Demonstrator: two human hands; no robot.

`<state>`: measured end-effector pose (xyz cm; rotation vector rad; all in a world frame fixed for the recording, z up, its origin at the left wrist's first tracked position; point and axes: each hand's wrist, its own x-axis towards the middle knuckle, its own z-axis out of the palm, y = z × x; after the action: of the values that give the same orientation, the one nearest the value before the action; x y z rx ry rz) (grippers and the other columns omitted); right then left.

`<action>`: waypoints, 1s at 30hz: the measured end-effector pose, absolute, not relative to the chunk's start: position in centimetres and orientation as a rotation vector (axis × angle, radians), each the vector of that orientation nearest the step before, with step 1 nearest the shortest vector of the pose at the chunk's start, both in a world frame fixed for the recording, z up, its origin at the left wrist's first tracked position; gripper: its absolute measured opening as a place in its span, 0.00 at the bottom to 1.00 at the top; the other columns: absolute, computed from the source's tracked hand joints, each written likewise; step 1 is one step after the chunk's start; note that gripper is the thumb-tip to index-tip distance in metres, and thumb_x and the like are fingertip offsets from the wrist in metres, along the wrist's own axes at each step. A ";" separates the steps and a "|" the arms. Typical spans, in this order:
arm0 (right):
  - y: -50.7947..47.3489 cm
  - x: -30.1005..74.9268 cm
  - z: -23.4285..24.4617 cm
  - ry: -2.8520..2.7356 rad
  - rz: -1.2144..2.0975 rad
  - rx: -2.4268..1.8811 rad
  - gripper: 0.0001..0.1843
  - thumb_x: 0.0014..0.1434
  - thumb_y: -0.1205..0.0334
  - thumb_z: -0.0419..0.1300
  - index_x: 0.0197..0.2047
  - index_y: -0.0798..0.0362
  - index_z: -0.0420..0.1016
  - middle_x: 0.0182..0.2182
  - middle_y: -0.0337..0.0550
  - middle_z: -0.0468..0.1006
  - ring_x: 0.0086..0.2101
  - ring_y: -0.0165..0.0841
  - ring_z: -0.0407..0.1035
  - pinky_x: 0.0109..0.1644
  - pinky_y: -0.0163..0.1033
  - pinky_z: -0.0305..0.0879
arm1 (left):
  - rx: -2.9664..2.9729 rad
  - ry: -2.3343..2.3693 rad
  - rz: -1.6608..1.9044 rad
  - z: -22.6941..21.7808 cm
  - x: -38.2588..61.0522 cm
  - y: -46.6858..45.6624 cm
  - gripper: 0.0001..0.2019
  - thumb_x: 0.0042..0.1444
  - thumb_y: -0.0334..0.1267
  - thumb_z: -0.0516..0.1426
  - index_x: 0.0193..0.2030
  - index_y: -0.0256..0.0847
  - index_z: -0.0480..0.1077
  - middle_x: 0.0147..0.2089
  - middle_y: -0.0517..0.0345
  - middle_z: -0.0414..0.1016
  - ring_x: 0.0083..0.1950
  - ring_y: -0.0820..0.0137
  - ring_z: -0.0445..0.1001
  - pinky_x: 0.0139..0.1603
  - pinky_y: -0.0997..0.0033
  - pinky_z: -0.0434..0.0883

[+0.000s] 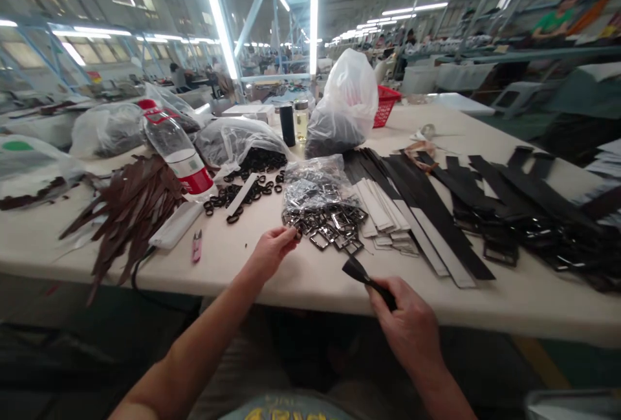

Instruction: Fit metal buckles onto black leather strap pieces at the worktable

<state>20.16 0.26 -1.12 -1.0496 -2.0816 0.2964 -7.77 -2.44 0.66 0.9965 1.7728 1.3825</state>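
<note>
My left hand (275, 250) is closed in a pinch at the left edge of a pile of dark metal buckles (334, 231). A small dark piece shows at its fingertips, too small to tell whether it is held or lies in the pile. Wrapped in my right hand (410, 316) is a black strap (358, 271), folded or doubled, its wide end pointing up and left toward the buckles. Behind the loose buckles lies a clear plastic bag (315, 184) with more of them. Black ring-like loops (264, 187) are scattered farther left.
Brown strips (129, 206), a tilted bottle (177, 151) and pink snips (196, 246) lie on the left. To the right are white strips (381, 206), black straps (436, 213) and belts with buckles (543, 226). A bulging plastic bag (344, 103) and a red basket (385, 106) stand behind.
</note>
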 end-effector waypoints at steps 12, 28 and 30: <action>-2.5 18.9 1.4 -2.062 0.243 -0.937 0.04 0.65 0.65 0.56 0.38 0.52 0.71 0.30 0.41 0.76 0.32 0.35 0.71 0.38 0.38 0.62 | 0.327 1.004 1.524 1.5 2.1 -5.6 0.18 0.37 0.41 0.74 0.25 0.35 0.71 0.26 0.62 0.73 0.27 0.80 0.71 0.29 0.84 0.70; -3.1 21.4 2.4 -2.171 0.889 -0.694 0.02 0.62 0.65 0.60 0.37 0.51 0.74 0.29 0.38 0.76 0.32 0.32 0.70 0.37 0.36 0.62 | 0.514 0.831 1.084 2.5 1.2 -6.5 0.25 0.32 0.52 0.74 0.26 0.37 0.70 0.25 0.64 0.67 0.22 0.79 0.65 0.23 0.79 0.63; -3.2 21.3 2.4 -2.177 0.865 -0.691 0.02 0.62 0.64 0.60 0.37 0.51 0.74 0.29 0.38 0.75 0.32 0.32 0.71 0.37 0.36 0.63 | 0.518 0.830 1.061 2.7 1.4 -6.4 0.25 0.31 0.52 0.74 0.24 0.37 0.69 0.25 0.63 0.67 0.23 0.79 0.64 0.23 0.79 0.63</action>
<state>21.28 -3.22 2.37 -0.6908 -2.1773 0.8646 1.36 -6.36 2.73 0.5182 0.8301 1.0611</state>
